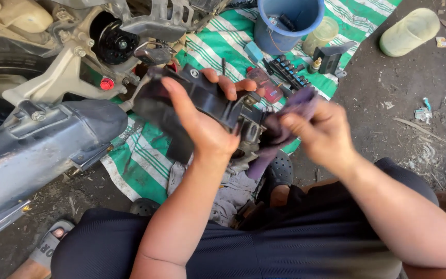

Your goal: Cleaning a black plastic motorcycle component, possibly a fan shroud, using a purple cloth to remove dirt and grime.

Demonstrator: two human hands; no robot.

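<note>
My left hand [207,121] grips a black plastic motorcycle part [202,95] with a metal piece on its right end, holding it up over my lap. My right hand [323,132] is closed on a purple rag [290,116] and presses it against the right end of that part. The right hand is blurred. A grey cloth [231,194] lies on my lap below the part.
A motorcycle with grey exhaust [42,144] and engine [114,41] fills the left. A green striped tarp [223,41] holds a blue bucket [287,20], a socket set [287,72] and small parts. A pale plastic jug [409,31] lies on dirt at upper right.
</note>
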